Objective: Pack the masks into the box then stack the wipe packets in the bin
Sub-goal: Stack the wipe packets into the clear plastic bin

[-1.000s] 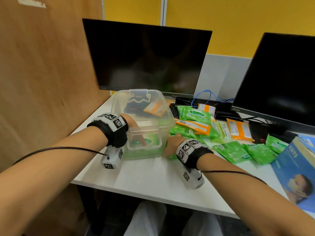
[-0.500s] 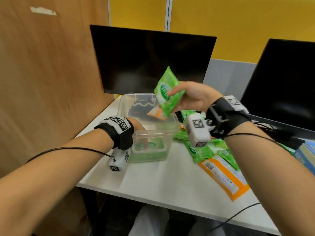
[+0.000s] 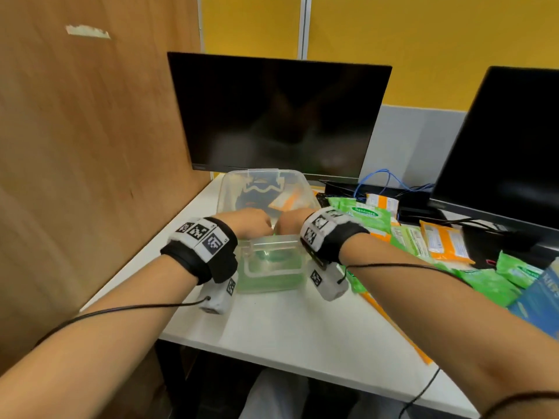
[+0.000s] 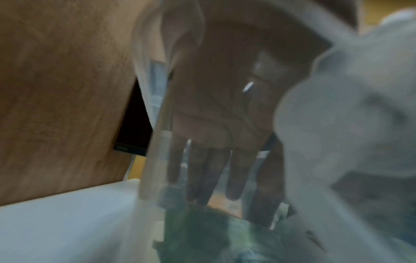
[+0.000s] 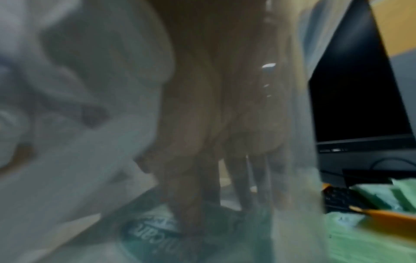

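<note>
From the head view, both hands are reaching down into the clear bin [image 3: 266, 204], which is sitting on the counter [image 3: 287, 328] in front of the left monitor [image 3: 278, 116]. The left hand [image 3: 252, 222] and right hand [image 3: 290, 220] are meeting over the bin's near half, their fingers hidden below the rim. Green wipe packets [image 3: 272, 278] are already lying in the bin's bottom, so stacking is under way, I judge. Many more loose packets [image 3: 367, 216], green and orange, are lying on the counter right of the bin, so much is left. A blue mask box [image 3: 541, 294] is sitting well right of the bin, cut off by the frame edge; whether the masks are packed inside cannot be told.

In the left wrist view, the left hand [image 4: 216, 124] is pointing down into the bin with fingers [image 4: 234, 178] straight and spread, holding nothing, tips at or just above a blurred green packet [image 4: 202, 231]. Contact is hard to make out.

In the right wrist view, the right hand [image 5: 213, 133] is also pointing down, fingers [image 5: 198, 186] fairly straight and close together, tips meeting a green packet [image 5: 153, 234] with lettering. Blur is hiding whether it is pressing or pinching.
</note>
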